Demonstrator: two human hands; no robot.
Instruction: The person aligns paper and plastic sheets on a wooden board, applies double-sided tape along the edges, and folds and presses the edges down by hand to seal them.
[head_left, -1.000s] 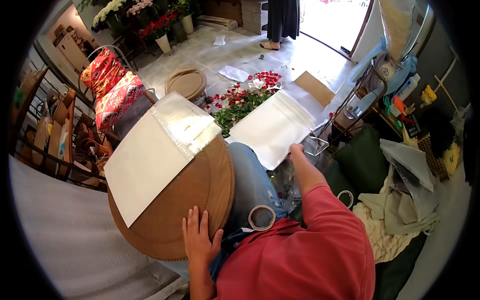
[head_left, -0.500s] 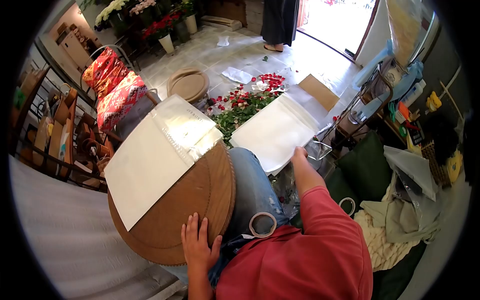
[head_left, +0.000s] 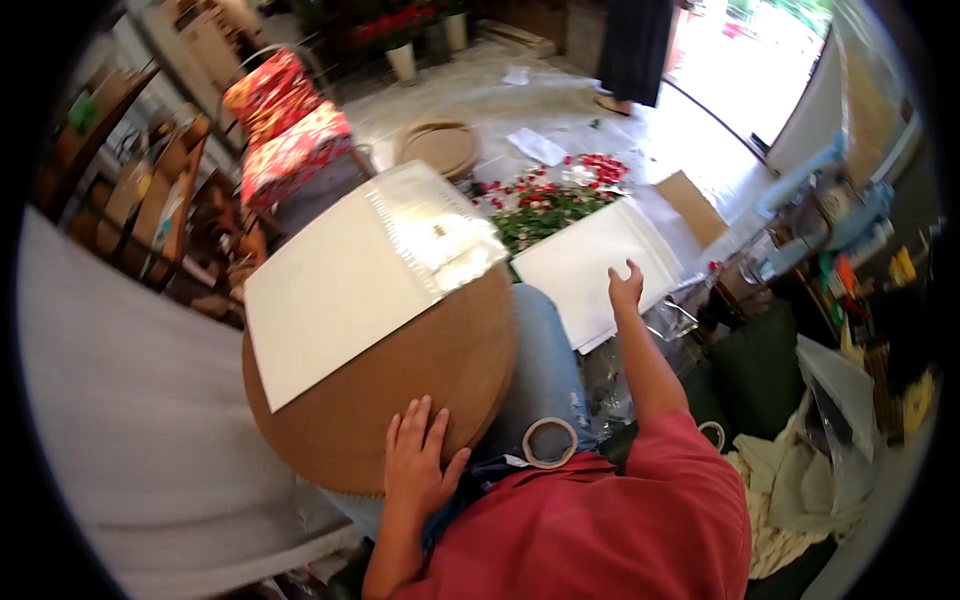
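My left hand (head_left: 420, 462) rests flat near the edge of a round brown tabletop (head_left: 435, 365), fingers stretched out, holding nothing. A large white sheet (head_left: 335, 285) lies across that top, with a clear plastic sleeve (head_left: 440, 230) at its far end catching the light. Out to the right, my right hand (head_left: 626, 290) hovers over or lightly touches a stack of white sheets (head_left: 570, 265); its thumb and fingers are apart. Brown cardboard (head_left: 692, 208) shows beyond the stack. A roll of tape (head_left: 549, 464) sits at my lap.
Roses with green leaves and red petals (head_left: 560, 205) lie on the floor past the sheets. Behind them stand a round tan stool (head_left: 438, 148) and a chair with a red patterned cover (head_left: 290, 130). A person in a long dark garment (head_left: 635, 50) stands by the doorway. Dark cushions (head_left: 755, 360) are at right.
My right hand has let go of the edge of the white stack and risen, its fingers spreading. My left hand stays on the tabletop. The whole view has shifted and blurred slightly.
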